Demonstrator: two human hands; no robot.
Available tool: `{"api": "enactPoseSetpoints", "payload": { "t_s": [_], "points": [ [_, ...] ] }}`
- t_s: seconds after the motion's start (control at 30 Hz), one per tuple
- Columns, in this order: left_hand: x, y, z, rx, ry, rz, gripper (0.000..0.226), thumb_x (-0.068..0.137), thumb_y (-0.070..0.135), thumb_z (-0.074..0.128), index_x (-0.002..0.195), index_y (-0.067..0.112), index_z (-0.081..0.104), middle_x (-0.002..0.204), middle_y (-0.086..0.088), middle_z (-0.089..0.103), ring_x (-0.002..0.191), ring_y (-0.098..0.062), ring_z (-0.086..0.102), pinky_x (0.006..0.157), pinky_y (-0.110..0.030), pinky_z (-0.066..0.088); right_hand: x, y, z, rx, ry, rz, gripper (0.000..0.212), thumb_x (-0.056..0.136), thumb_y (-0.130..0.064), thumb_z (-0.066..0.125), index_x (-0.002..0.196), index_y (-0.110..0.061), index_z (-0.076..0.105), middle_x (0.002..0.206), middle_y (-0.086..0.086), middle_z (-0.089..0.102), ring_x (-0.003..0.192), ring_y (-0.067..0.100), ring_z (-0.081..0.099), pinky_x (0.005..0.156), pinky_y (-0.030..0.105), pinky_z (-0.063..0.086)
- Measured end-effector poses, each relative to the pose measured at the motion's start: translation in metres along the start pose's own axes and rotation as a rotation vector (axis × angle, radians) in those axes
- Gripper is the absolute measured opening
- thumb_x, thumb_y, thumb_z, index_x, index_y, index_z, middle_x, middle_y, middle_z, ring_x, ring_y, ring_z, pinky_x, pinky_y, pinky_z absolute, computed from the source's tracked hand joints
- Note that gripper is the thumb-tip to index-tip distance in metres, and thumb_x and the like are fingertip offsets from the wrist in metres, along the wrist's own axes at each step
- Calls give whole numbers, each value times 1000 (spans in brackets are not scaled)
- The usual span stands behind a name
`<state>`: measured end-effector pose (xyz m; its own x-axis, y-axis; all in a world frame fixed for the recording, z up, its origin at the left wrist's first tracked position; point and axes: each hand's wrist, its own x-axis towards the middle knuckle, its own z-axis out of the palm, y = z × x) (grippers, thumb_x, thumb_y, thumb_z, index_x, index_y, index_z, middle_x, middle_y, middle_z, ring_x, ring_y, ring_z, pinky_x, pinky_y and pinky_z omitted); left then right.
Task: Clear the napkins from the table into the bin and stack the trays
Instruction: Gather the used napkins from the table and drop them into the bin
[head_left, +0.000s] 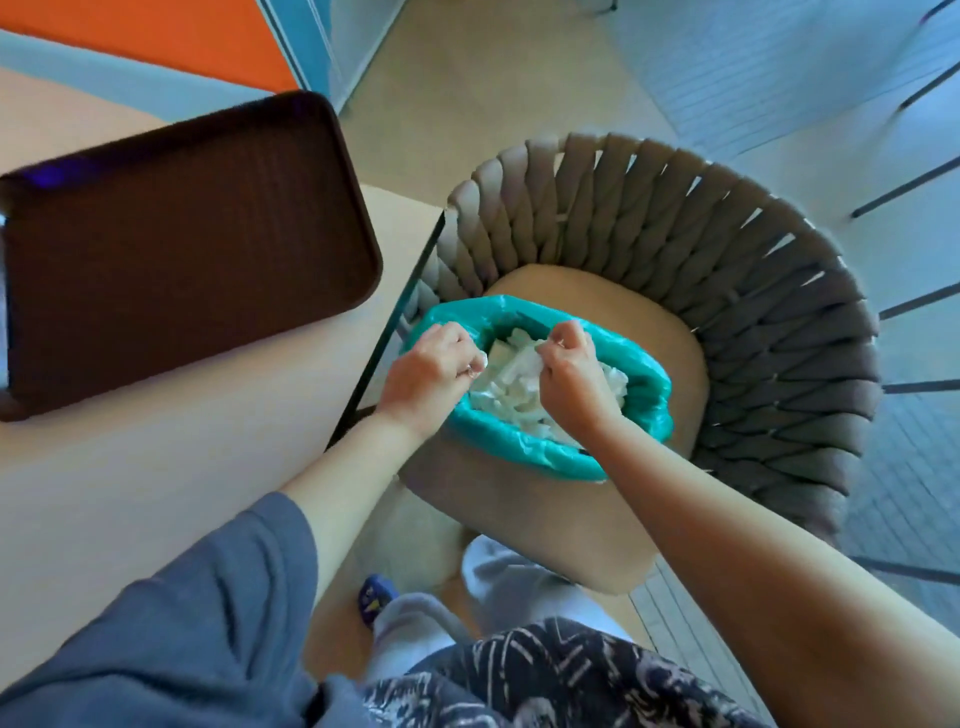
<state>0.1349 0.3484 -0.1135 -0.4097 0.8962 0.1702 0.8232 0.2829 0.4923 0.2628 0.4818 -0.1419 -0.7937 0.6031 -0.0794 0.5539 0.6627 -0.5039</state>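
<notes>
A bin lined with a teal bag (524, 449) stands on the chair seat beside the table and holds several crumpled white napkins (524, 387). Both my hands are over its mouth. My left hand (428, 374) has curled fingers that pinch a bit of white napkin at the bin's left rim. My right hand (571, 371) is also curled, and it grips white napkin paper above the pile. A dark brown tray (182, 249) lies on the beige table (156, 467) to the left, with nothing on it.
A woven grey chair (753, 312) with a tan cushion surrounds the bin on the right. The table's dark edge runs diagonally just left of the bin. My legs and a blue slipper (375, 597) are below, on the pale floor.
</notes>
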Motion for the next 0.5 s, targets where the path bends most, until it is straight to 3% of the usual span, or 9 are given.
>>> {"api": "enactPoseSetpoints", "payload": {
  "t_s": [0.13,0.23,0.3,0.43,0.5],
  "points": [
    [29,-2,33,68,-41,65,7,65,1,70,65,7,67,68,-8,65,77,-25,51,60,-40,50,-10,34,9,-50,-98,81,15,83,4,43,89,5,57,116,17,45,102,32,45,82,40,47],
    [35,-4,55,14,-128,57,7,66,-8,69,68,-1,69,70,-13,65,70,-32,56,57,-38,52,-19,55,23,-150,-271,107,20,82,-3,45,92,3,61,116,16,48,107,33,44,91,42,45],
    [37,-5,68,-34,-197,-2,3,73,-4,65,73,-4,68,77,-14,62,74,-31,55,61,-39,52,-24,64,31,-191,-383,153,28,89,-13,42,99,0,64,117,16,51,109,34,44,98,43,40],
    [37,-11,91,-136,-359,-219,17,86,17,50,85,3,59,86,-4,53,79,-15,47,76,-34,46,-22,69,34,-169,-568,304,39,96,-25,32,116,-5,59,123,15,55,117,34,45,103,41,36],
    [37,-11,95,-105,-519,-278,12,88,9,44,85,10,55,85,2,50,80,-15,51,76,-28,44,-19,67,32,-162,-606,320,39,94,-23,33,123,-7,53,125,13,55,118,34,45,102,42,38]
  ]
}}
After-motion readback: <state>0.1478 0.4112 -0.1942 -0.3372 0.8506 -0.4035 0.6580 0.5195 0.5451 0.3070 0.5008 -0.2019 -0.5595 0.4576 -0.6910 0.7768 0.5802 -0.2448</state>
